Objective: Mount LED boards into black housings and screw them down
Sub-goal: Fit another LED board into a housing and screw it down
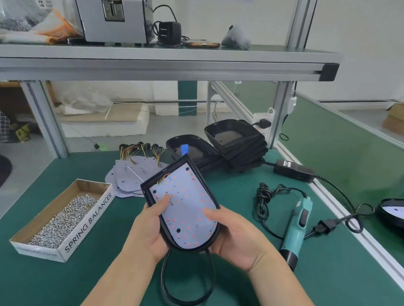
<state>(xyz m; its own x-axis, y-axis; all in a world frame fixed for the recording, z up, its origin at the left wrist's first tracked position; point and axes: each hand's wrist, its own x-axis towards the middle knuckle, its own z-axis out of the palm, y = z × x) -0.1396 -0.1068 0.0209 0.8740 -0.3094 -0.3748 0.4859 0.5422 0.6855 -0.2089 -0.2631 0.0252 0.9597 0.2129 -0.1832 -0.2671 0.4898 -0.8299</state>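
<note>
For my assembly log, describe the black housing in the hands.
The black housing is a shallow plastic-looking shell, square at the far end, rounded near the person, held tilted above the table. A white LED board dotted red and orange lies inside. The left hand and right hand grip its sides, thumbs on the board.

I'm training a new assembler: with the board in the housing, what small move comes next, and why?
Probably press the LED board flat: left hand and right hand grip the black housing, thumbs on the board; the electric screwdriver lies untouched.
</note>
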